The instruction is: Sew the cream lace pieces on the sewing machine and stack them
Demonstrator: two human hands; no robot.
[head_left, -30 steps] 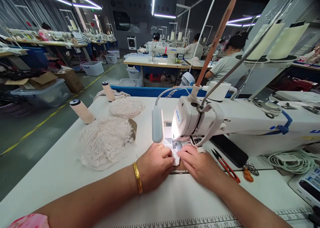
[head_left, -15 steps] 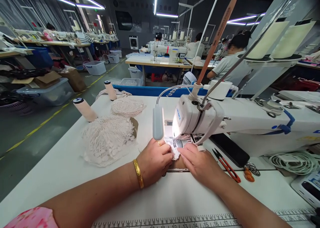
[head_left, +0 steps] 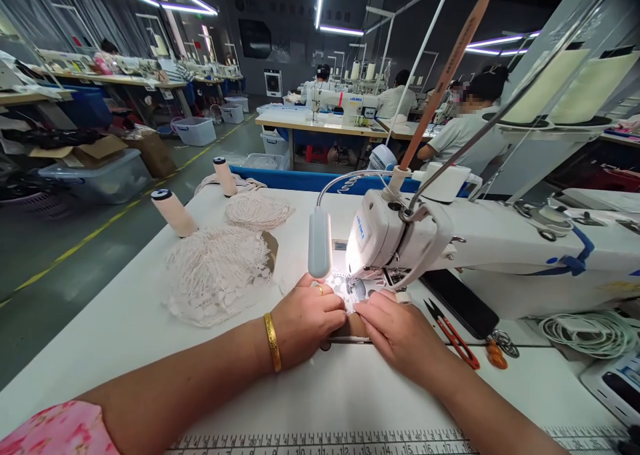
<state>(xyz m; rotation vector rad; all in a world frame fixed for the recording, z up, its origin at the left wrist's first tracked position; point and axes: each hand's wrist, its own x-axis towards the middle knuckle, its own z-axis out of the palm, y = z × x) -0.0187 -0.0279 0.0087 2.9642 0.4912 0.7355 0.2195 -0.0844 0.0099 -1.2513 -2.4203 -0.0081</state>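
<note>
A piece of white lace point(head_left: 342, 286) lies under the presser foot of a white sewing machine point(head_left: 380, 232), lit by a small lamp point(head_left: 320, 243). My left hand point(head_left: 313, 315), with a gold ring and bangle, is closed on the lace's left edge, fingers bent and thumb tucked in. On the other side my right hand point(head_left: 395, 325) pinches the lace's near right edge, just in front of the foot. The needle tip is too small to make out, and my fingers hide part of the lace.
Left on the table are a heap of cream lace point(head_left: 215, 275), a smaller lace pile point(head_left: 256, 212) and thread cones point(head_left: 174, 213). Right of the machine head lie a black phone point(head_left: 460, 302) and red-handled snips point(head_left: 454, 338). A measuring tape point(head_left: 320, 444) runs along the front edge. Co-workers sit beyond.
The view has shifted slightly. The lace has slid a little farther under the presser foot, so less shows between my hands. Both hands keep their hold.
</note>
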